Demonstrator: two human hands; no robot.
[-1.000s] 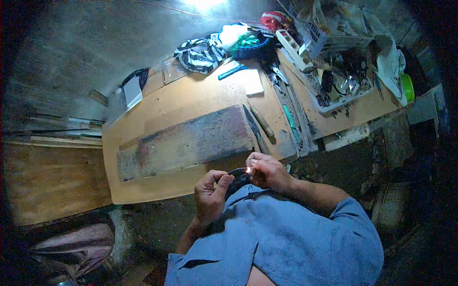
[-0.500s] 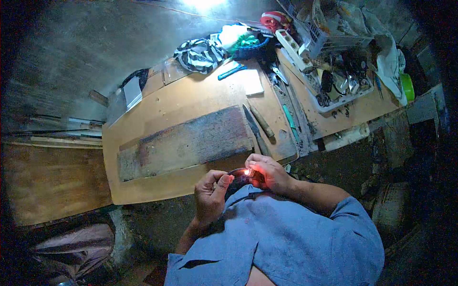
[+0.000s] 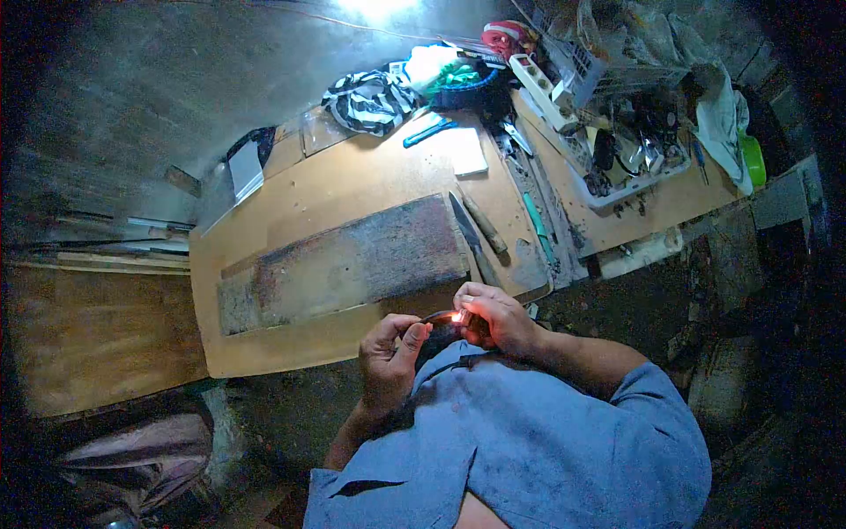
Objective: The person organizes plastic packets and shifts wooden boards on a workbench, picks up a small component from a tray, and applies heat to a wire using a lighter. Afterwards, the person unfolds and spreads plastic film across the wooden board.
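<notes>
Between my two hands, just above my lap, is a thin dark curved strip. My left hand pinches its left end between thumb and fingers. At the strip's right end a small orange-white glow shines on the fingers of my right hand. That hand is closed around something small and partly hidden; I cannot make out what it is. Beyond my hands, a dark worn board lies on the light brown table. A knife and a wooden stick lie at its right.
A zebra-striped bag, a blue tool and a white block are at the table's far side. Rightward are a green-handled item, a power strip and a white crate of small parts.
The glow at the right end of the strip has turned redder and lights the right fingers more than a second ago. Both hands have barely moved.
</notes>
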